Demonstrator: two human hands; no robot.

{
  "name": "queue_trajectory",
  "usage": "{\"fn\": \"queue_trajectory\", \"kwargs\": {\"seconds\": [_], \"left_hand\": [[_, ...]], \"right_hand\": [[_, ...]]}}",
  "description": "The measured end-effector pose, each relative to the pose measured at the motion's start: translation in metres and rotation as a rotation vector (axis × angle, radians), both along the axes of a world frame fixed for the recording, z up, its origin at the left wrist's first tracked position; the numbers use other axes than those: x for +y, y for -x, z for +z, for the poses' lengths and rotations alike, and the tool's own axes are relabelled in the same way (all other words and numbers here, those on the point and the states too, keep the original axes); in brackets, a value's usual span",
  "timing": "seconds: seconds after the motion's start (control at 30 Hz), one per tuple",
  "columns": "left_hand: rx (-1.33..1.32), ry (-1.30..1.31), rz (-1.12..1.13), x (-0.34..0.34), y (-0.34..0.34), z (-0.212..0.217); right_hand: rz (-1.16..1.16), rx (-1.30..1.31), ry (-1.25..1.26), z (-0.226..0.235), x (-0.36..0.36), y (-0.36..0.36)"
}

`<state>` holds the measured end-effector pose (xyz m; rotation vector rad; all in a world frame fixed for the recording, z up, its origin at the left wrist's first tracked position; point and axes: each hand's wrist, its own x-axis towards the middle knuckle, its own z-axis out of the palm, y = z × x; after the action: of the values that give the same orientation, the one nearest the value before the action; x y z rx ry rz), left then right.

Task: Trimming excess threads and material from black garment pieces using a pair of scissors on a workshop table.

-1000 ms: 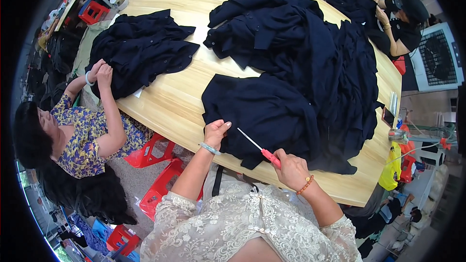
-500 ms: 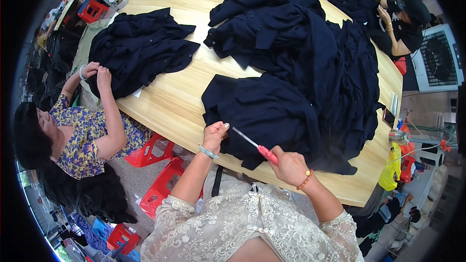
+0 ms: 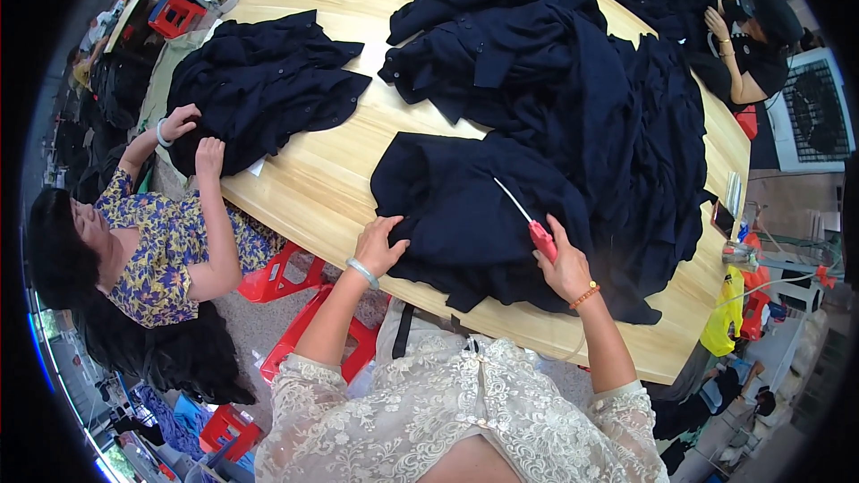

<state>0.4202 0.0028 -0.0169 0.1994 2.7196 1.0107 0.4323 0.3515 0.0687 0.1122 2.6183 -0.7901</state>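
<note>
One dark navy garment (image 3: pixel 465 206), crumpled flat

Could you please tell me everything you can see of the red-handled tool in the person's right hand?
The tool is slim: a red handle, apparently plastic, with a thin pale rod or blade running up and left from it. The right hand grips the handle, hiding its lower end. It lies tilted over the dark garment on the wooden table, tip above the cloth; whether the tip touches it cannot be told. The left hand presses the garment nearby.
</note>
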Motion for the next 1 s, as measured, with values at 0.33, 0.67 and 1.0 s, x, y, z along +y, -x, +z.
{"fn": "queue_trajectory", "kwargs": {"seconds": [0.33, 0.67, 1.0], "left_hand": [[-0.646, -0.863, 0.394, 0.002, 0.013, 0.001], [-0.055, -0.524, 0.246, 0.022, 0.007, 0.018], [-0.120, -0.627, 0.107, 0.037, 0.003, 0.038]], "right_hand": [[0.223, 0.019, -0.016, 0.031, -0.013, -0.007], [0.486, -0.127, 0.006, 0.066, -0.038, -0.001], [0.400, -0.127, 0.172, 0.065, -0.040, 0.000]]}}
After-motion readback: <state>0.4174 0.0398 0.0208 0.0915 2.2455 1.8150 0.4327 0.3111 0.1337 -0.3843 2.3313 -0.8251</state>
